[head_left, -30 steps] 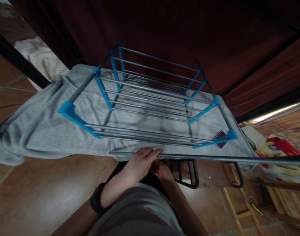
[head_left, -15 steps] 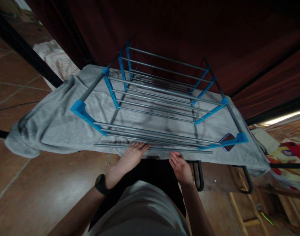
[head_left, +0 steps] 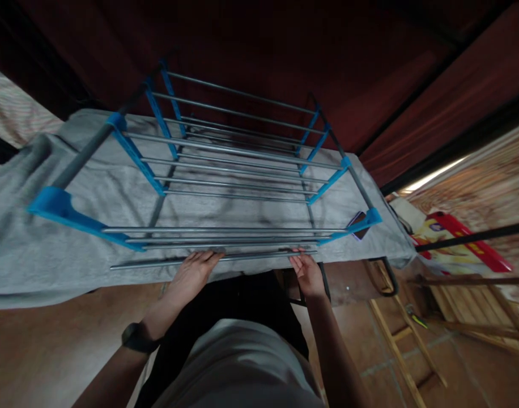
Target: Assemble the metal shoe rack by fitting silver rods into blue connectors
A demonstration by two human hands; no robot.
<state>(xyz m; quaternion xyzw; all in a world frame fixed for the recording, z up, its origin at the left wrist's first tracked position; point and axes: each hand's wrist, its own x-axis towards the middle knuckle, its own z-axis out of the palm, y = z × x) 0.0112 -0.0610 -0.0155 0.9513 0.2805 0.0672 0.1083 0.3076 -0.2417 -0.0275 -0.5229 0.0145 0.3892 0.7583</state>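
Note:
A loose thin metal tube [head_left: 251, 256] lies lengthwise along the front of the grey cloth, before the rack. My left hand [head_left: 195, 275], a dark watch on its wrist, is closed over the tube left of its middle; the thumb is hidden. Near the tube's right end, my right hand [head_left: 307, 275] is turned palm up, fingers loosely curved and apart, fingertips touching the tube. Just beyond both hands is a rack of metal tubes with blue plastic brackets [head_left: 79, 218]; several crosswise tubes [head_left: 242, 152] join its two sides.
The grey cloth [head_left: 234, 212] covers the surface under the rack. A phone [head_left: 358, 225] lies by the rack's right front bracket. Dark red curtains [head_left: 259, 45] hang behind. On the right are a red and yellow package [head_left: 450, 243] and a wooden frame [head_left: 401, 334] on the floor.
The view has swung right, so the rack sits further left and closer. My right hand's fingertips have come up to the loose tube, which now slants differently against the rack.

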